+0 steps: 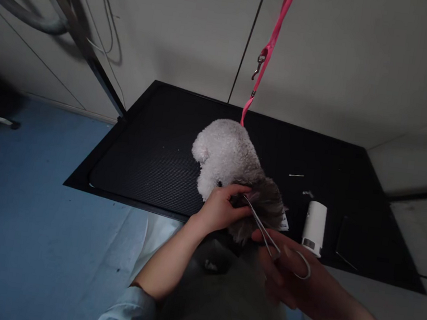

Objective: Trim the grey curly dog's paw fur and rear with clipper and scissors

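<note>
A curly-coated dog (225,146) with a pale grey body and a darker brown, long-haired head (269,199) is on the black table, close to its front edge. My left hand (223,206) is closed on the hair and flap of its ear, thumb and fingers pinching beside a pinkish patch. In my right hand (293,273) are slim metal ring-handled forceps (262,225), with a finger ring showing. Their tips reach the ear area by my left fingertips; whether they grip anything is too small to tell. The dog's face is mostly hidden.
On the black grooming table (138,160) stand a white cylindrical device (314,226) and a thin white swab (296,175). A pink leash (279,21) with a metal clip (258,66) hangs down behind the dog. A slanted post (93,60) rises at left.
</note>
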A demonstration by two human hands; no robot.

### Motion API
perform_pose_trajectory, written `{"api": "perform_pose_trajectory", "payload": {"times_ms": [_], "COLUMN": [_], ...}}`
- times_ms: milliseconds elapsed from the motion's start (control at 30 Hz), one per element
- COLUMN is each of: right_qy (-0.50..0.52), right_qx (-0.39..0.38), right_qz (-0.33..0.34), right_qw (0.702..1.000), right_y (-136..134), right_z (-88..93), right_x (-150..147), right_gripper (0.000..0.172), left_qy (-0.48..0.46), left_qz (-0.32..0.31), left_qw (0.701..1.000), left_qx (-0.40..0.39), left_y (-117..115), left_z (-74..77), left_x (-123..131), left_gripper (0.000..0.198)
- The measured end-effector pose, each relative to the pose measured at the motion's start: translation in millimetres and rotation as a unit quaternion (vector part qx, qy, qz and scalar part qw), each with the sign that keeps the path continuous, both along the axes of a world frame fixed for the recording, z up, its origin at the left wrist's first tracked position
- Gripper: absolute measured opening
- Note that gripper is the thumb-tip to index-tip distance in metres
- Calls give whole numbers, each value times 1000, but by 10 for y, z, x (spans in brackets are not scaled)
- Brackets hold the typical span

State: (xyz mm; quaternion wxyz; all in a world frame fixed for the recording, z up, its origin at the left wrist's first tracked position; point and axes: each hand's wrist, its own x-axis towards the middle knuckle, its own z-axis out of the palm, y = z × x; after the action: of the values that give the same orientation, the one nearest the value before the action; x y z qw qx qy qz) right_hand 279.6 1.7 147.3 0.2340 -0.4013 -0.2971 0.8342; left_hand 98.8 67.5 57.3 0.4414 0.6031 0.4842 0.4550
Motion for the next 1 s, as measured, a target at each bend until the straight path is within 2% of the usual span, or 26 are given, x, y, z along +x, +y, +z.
{"api": "perform_pose_trajectory", "payload": {"times_ms": [167,333,433,533,667,800,1000], "right_qy": [3,12,36,53,30,19,60], "right_qx": [41,55,5,-45,-11,22,-59], "right_qz": [4,-12,6,19,1,-11,3], "right_qw": [999,998,999,997,999,1000,996], "right_y": [-72,-74,-14,41,17,-39,69], "right_z": [-108,-31,33,18,-71,-78,-20], "right_x": [71,94,54,17,39,77,33], "right_gripper": [44,41,43,47,41,47,48], "left_qy": [-10,-10,-2,6,11,7,12], "left_qz": [-7,-9,-4,-3,-1,0,-2], "left_qw": [1000,1000,1000,1000,1000,1000,1000], "left_qx": [7,-6,-5,-2,-5,-1,-7], "left_y": [-1,-3,-3,-1,2,-2,-1], "left_z": [16,26,21,6,-7,6,12], "left_x": [9,7,7,7,5,5,10], "left_gripper": [43,43,43,43,44,42,42]}}
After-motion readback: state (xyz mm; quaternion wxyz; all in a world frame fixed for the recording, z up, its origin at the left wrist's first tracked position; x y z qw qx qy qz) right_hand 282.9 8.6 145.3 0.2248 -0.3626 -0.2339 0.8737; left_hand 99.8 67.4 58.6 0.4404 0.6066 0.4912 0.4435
